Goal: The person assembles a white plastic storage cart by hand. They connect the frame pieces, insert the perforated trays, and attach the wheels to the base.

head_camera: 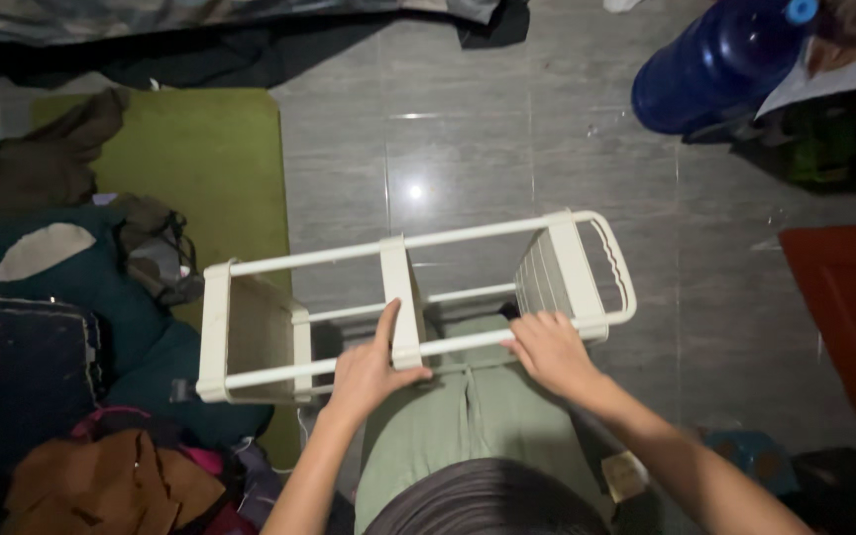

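1. We are looking straight down from the head camera at a white plastic rack (403, 297), tipped on its side across our lap, over grey-green trousers (468, 416) and a grey tiled floor (468, 129).
2. Our left hand (369, 367) is gripping the rack's middle cross-piece where it meets the near rail; the thumb is pointing up along the cross-piece and the fingers are curling around it.
3. Our right hand (547, 352) is resting on the near rail just beside the slatted shelf panel (542, 277) at the rack's right end; the fingers are bending over the rail, though we cannot tell how firmly they are closing.
4. The rack's looped handle (616, 267) is sticking out to the right, and a beige shelf panel (255, 332) is sitting at its left end.
5. A green mat (210, 159) is lying on the floor at far left, with a heap of clothes and bags (61, 277) spreading along the left edge.
6. A large blue water bottle (715, 64) is lying at far right; a red bin (854, 317) is showing at the right edge.
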